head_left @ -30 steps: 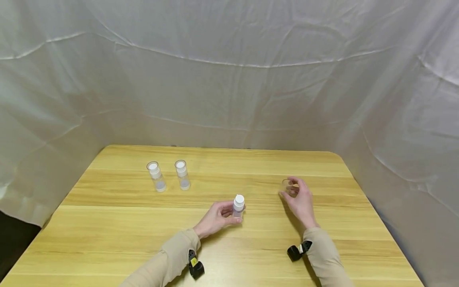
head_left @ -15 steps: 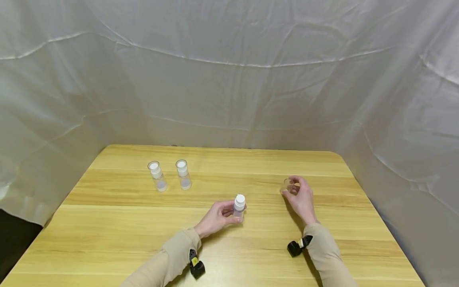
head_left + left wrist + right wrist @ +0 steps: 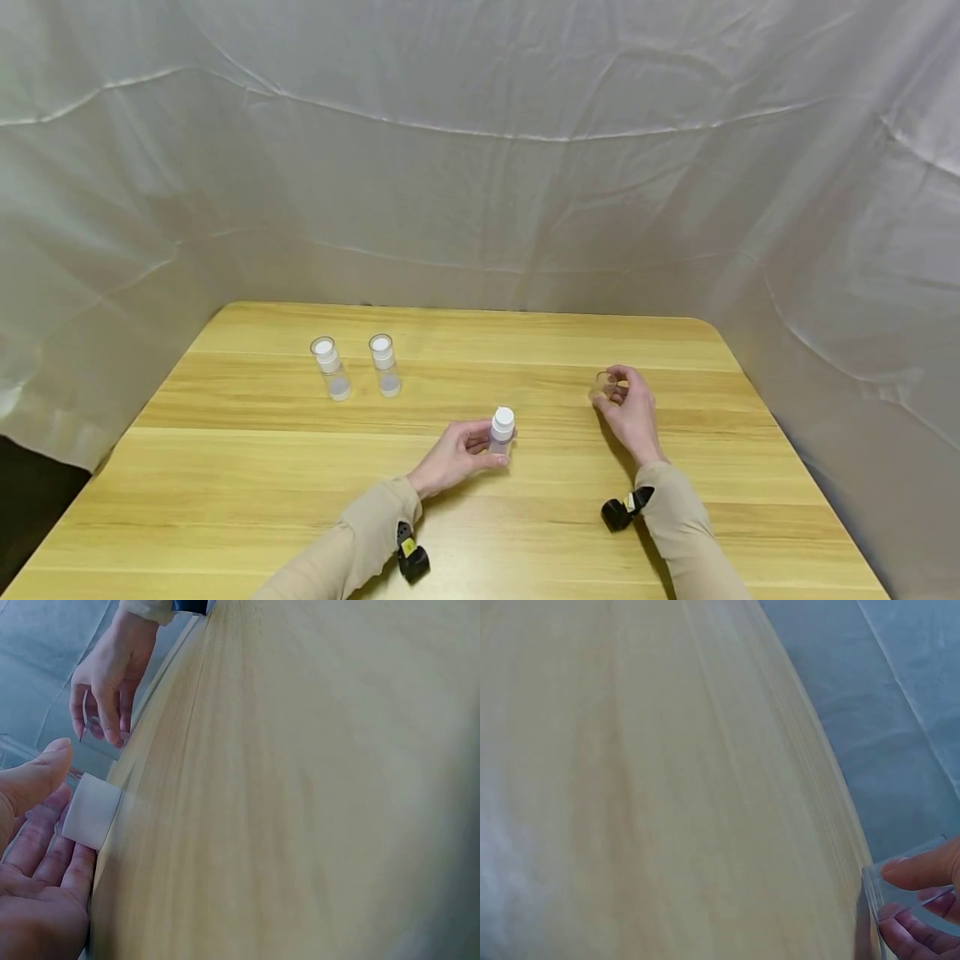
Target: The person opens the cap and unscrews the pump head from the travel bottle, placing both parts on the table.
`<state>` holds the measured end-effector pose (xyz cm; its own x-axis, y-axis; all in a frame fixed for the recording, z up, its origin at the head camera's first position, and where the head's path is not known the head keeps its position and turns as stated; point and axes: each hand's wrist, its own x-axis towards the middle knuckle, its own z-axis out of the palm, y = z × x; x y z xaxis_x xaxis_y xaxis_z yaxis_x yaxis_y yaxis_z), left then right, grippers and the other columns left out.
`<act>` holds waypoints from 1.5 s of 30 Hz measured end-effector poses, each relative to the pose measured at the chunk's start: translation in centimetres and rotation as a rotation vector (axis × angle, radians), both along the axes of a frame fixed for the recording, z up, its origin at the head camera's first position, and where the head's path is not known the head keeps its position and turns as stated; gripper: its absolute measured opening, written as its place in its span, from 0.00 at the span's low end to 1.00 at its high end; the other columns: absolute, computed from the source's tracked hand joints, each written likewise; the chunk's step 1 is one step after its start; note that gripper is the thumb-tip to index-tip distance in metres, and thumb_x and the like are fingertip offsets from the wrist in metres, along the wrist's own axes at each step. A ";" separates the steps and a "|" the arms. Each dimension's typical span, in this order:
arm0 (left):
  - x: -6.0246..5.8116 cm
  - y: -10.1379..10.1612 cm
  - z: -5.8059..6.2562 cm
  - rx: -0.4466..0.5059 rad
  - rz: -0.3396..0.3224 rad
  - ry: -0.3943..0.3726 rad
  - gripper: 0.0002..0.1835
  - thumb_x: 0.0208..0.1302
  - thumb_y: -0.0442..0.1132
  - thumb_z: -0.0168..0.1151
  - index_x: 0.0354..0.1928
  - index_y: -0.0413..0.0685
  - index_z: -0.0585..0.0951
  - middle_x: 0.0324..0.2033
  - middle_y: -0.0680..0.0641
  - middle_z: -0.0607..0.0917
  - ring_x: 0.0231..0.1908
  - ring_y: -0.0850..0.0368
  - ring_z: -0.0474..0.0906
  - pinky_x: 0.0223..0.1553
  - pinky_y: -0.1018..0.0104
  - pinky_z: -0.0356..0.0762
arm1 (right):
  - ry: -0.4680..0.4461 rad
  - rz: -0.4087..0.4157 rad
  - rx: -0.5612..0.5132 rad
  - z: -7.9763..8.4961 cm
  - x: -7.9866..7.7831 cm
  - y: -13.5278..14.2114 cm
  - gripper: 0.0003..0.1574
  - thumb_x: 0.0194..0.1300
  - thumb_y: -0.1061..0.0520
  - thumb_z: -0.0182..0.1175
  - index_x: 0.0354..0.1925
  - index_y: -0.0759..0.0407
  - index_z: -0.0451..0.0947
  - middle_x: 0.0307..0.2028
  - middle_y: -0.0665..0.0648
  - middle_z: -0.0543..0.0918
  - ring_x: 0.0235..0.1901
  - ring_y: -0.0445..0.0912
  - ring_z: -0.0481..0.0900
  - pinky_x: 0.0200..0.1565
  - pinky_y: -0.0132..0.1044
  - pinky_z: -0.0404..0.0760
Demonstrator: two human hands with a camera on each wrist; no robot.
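In the head view, my left hand (image 3: pixel 457 457) holds a small pump bottle (image 3: pixel 502 429) upright near the middle of the table, thumb in front and fingers behind. Its white pump head is uncovered. The bottle's white base (image 3: pixel 93 811) shows between thumb and fingers in the left wrist view, down at the tabletop. Farther right, my right hand (image 3: pixel 632 417) pinches a clear cap (image 3: pixel 602 388) between thumb and fingers. From the right wrist, this see-through cap (image 3: pixel 872 891) stands at the table surface, its far part covered by the fingers.
Two similar bottles, the left one (image 3: pixel 330 369) and the right one (image 3: pixel 385 367), stand at the back left with clear caps on. The wooden table (image 3: pixel 225 500) is bordered by a pale hanging sheet (image 3: pixel 480 208) at the back and sides.
My right hand's thumb and fingers have drawn in on the clear cap, which sits slightly farther right. The left hand and its bottle have barely moved.
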<state>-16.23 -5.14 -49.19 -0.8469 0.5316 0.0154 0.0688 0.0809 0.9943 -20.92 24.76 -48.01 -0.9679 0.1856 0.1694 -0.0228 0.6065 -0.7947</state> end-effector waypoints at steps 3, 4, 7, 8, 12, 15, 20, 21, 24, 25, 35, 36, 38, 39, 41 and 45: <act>0.0 0.0 0.1 0.013 -0.003 0.005 0.26 0.62 0.30 0.68 0.63 0.33 0.76 0.62 0.33 0.80 0.66 0.36 0.74 0.73 0.46 0.69 | 0.007 0.003 0.003 0.0 0.0 0.0 0.32 0.60 0.69 0.67 0.61 0.65 0.69 0.55 0.65 0.76 0.54 0.61 0.83 0.58 0.53 0.84; 0.0 0.0 0.1 0.016 -0.003 0.007 0.26 0.62 0.29 0.68 0.63 0.33 0.76 0.62 0.32 0.80 0.65 0.36 0.74 0.73 0.46 0.70 | 0.007 0.005 0.004 0.0 0.0 0.0 0.32 0.61 0.69 0.67 0.61 0.65 0.69 0.55 0.65 0.76 0.54 0.61 0.83 0.58 0.53 0.84; 0.0 0.0 0.2 0.019 -0.002 0.008 0.26 0.62 0.29 0.68 0.63 0.32 0.76 0.62 0.32 0.80 0.65 0.36 0.75 0.73 0.46 0.70 | 0.007 0.011 0.000 0.0 0.0 0.0 0.33 0.61 0.69 0.67 0.63 0.65 0.68 0.56 0.66 0.75 0.57 0.63 0.81 0.61 0.53 0.83; 0.0 0.0 0.2 0.018 -0.001 0.007 0.26 0.62 0.29 0.68 0.63 0.33 0.76 0.62 0.32 0.80 0.65 0.36 0.75 0.73 0.46 0.70 | 0.008 0.016 -0.007 0.0 0.0 0.0 0.34 0.61 0.69 0.66 0.64 0.66 0.67 0.57 0.67 0.74 0.58 0.64 0.79 0.64 0.53 0.81; 0.0 0.0 0.0 0.013 -0.002 0.006 0.26 0.62 0.30 0.68 0.63 0.33 0.76 0.62 0.33 0.80 0.65 0.36 0.75 0.73 0.46 0.70 | 0.060 0.003 -0.001 0.0 0.6 -0.3 0.40 0.61 0.67 0.67 0.68 0.66 0.63 0.63 0.70 0.69 0.65 0.66 0.71 0.72 0.58 0.71; 0.0 0.0 0.0 0.010 -0.003 0.004 0.26 0.62 0.30 0.68 0.63 0.34 0.76 0.62 0.33 0.80 0.65 0.36 0.75 0.73 0.46 0.70 | 0.174 -0.032 0.004 0.2 1.5 -1.0 0.40 0.60 0.66 0.68 0.67 0.66 0.65 0.64 0.70 0.67 0.66 0.65 0.66 0.72 0.63 0.65; 0.0 0.0 0.0 0.012 0.000 0.004 0.27 0.62 0.30 0.68 0.63 0.34 0.76 0.62 0.33 0.80 0.65 0.36 0.75 0.73 0.45 0.69 | 0.449 -0.011 -0.021 0.9 3.2 -3.3 0.33 0.56 0.68 0.70 0.59 0.69 0.73 0.58 0.70 0.74 0.60 0.57 0.70 0.67 0.49 0.68; 0.0 0.0 0.0 0.012 0.001 0.004 0.27 0.62 0.30 0.68 0.63 0.34 0.76 0.62 0.33 0.80 0.65 0.36 0.75 0.73 0.45 0.69 | 0.489 0.011 -0.031 1.1 3.5 -3.8 0.31 0.55 0.68 0.71 0.58 0.70 0.74 0.56 0.70 0.76 0.58 0.53 0.72 0.65 0.44 0.69; 0.0 0.0 0.0 0.012 0.002 0.006 0.27 0.62 0.30 0.68 0.63 0.34 0.76 0.62 0.33 0.80 0.65 0.36 0.75 0.73 0.46 0.69 | 0.543 0.129 -0.097 1.8 4.4 -5.4 0.29 0.55 0.70 0.71 0.55 0.71 0.76 0.53 0.69 0.79 0.54 0.40 0.73 0.61 0.28 0.74; 0.0 0.0 -0.1 0.012 0.001 0.004 0.27 0.62 0.30 0.68 0.63 0.34 0.76 0.62 0.33 0.80 0.65 0.36 0.75 0.73 0.46 0.69 | 0.540 0.184 -0.131 2.0 4.6 -5.9 0.29 0.55 0.71 0.70 0.55 0.72 0.75 0.52 0.68 0.79 0.53 0.37 0.74 0.60 0.25 0.76; 0.0 0.0 0.0 0.028 -0.013 0.009 0.26 0.63 0.30 0.68 0.63 0.33 0.76 0.62 0.33 0.80 0.66 0.37 0.75 0.73 0.47 0.69 | 0.342 0.647 -0.300 2.7 6.2 -9.2 0.37 0.54 0.72 0.71 0.61 0.67 0.71 0.56 0.58 0.78 0.56 0.39 0.77 0.62 0.36 0.82; 0.0 0.0 0.0 0.031 -0.014 0.012 0.25 0.63 0.30 0.68 0.62 0.33 0.76 0.62 0.33 0.80 0.66 0.37 0.75 0.73 0.48 0.70 | 0.336 0.658 -0.295 2.7 6.2 -9.4 0.37 0.53 0.72 0.72 0.61 0.66 0.72 0.56 0.59 0.78 0.56 0.39 0.77 0.62 0.37 0.83; 0.0 0.0 0.1 0.031 -0.013 0.015 0.25 0.63 0.31 0.68 0.62 0.33 0.77 0.61 0.33 0.80 0.65 0.37 0.75 0.73 0.48 0.70 | 0.339 0.673 -0.273 2.7 6.1 -9.7 0.36 0.54 0.71 0.72 0.61 0.66 0.72 0.54 0.63 0.79 0.54 0.40 0.78 0.61 0.39 0.84; 0.0 0.0 0.1 0.028 -0.010 0.016 0.25 0.63 0.31 0.68 0.62 0.33 0.77 0.61 0.33 0.81 0.65 0.37 0.75 0.73 0.48 0.70 | 0.342 0.676 -0.260 2.6 6.1 -9.8 0.35 0.54 0.70 0.72 0.60 0.67 0.73 0.53 0.65 0.80 0.54 0.40 0.79 0.60 0.39 0.84; 0.0 0.0 0.1 0.027 -0.009 0.020 0.25 0.63 0.31 0.68 0.62 0.33 0.77 0.61 0.33 0.81 0.65 0.37 0.75 0.73 0.48 0.70 | 0.347 0.678 -0.231 2.6 6.0 -10.1 0.34 0.55 0.69 0.73 0.59 0.67 0.74 0.51 0.65 0.81 0.52 0.40 0.80 0.57 0.42 0.86; 0.0 0.0 0.1 0.035 -0.012 0.017 0.25 0.64 0.31 0.67 0.63 0.33 0.76 0.62 0.32 0.80 0.65 0.36 0.75 0.73 0.48 0.70 | 0.355 0.671 -0.176 2.5 5.9 -10.4 0.33 0.54 0.66 0.74 0.58 0.66 0.75 0.49 0.62 0.82 0.48 0.40 0.81 0.52 0.45 0.87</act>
